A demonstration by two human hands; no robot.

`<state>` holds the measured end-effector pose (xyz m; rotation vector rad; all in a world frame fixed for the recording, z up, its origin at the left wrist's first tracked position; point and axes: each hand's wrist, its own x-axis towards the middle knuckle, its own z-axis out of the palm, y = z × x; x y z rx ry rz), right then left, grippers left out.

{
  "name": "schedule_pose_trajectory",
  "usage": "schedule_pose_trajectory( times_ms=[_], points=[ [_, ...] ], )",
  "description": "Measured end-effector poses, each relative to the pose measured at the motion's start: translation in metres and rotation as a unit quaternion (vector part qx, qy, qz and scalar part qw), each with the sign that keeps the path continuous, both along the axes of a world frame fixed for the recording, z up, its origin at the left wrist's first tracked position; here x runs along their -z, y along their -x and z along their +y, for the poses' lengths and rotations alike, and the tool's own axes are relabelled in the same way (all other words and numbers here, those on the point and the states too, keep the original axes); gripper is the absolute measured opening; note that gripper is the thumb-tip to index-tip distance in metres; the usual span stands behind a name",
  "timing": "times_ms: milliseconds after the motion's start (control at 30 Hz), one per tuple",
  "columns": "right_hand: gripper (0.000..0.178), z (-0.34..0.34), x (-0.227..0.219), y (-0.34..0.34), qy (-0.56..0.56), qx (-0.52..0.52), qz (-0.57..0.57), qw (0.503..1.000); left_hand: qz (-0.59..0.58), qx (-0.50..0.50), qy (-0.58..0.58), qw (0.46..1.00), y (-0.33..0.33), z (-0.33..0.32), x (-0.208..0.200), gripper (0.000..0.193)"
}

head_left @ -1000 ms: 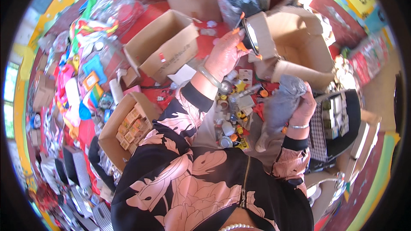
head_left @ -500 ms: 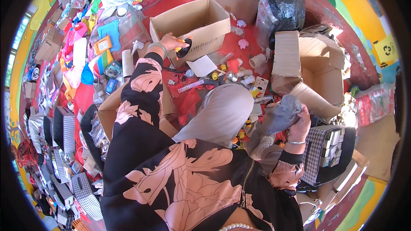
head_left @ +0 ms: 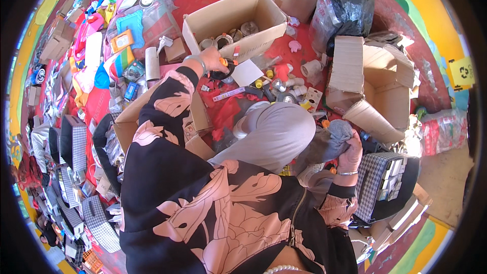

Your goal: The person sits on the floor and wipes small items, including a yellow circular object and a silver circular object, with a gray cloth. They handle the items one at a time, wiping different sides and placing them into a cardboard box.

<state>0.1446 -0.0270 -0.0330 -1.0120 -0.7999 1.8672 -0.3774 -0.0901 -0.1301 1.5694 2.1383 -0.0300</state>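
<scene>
Near the front wall of an open cardboard box (head_left: pixel 258 45), my left hand (head_left: pixel 210 61) is closed around a small black and orange object (head_left: pixel 223 71) whose kind I cannot make out. Several round, roll-like pieces (head_left: pixel 223 40) lie inside that box. Over by my right knee, my right hand (head_left: pixel 351 155) grips a bunched grey cloth, possibly a sock (head_left: pixel 339 131). Between the hands, on the red floor covering, are a white card (head_left: pixel 247 73), a pinkish strip (head_left: pixel 229 94) and several small yellow-and-black pieces (head_left: pixel 258 83).
An open cardboard box (head_left: pixel 385 91) stands at the right, behind a houndstooth bin (head_left: pixel 373 187) of small boxes. A black plastic bag (head_left: pixel 350 5) is at the far right. Another carton (head_left: pixel 129 116) sits under my left arm. Mixed goods and cloth (head_left: pixel 91 45) pile up at left.
My left hand has come down and slightly right with the black and orange object, lower against the box. The view has shifted, showing the rolls in the box. My right hand keeps the grey cloth.
</scene>
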Motion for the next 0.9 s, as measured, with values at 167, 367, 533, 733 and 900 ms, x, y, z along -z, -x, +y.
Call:
schedule_pose_trajectory(
  times_ms=[167,367,533,733,900],
  points=[
    [0.026,-0.002,-0.001,0.006,0.001,-0.008,0.006,1.000,-0.032,0.018,0.014,0.999,-0.020,-0.027,-0.012,0.065],
    [0.027,0.002,0.011,0.008,-0.008,-0.029,-0.007,1.000,-0.083,0.034,-0.007,0.996,-0.054,-0.073,-0.017,0.069],
    [0.026,0.007,0.019,0.013,0.012,-0.035,-0.019,0.999,-0.125,0.001,-0.042,0.991,-0.076,-0.093,-0.026,0.063],
    [0.030,0.016,0.039,0.011,0.028,-0.049,-0.020,0.998,-0.203,-0.004,-0.041,0.978,-0.057,-0.077,-0.065,0.054],
    [0.035,0.018,0.038,0.017,0.047,-0.057,-0.041,0.996,-0.289,-0.185,-0.133,0.930,0.018,-0.029,-0.134,0.050]
  ],
)
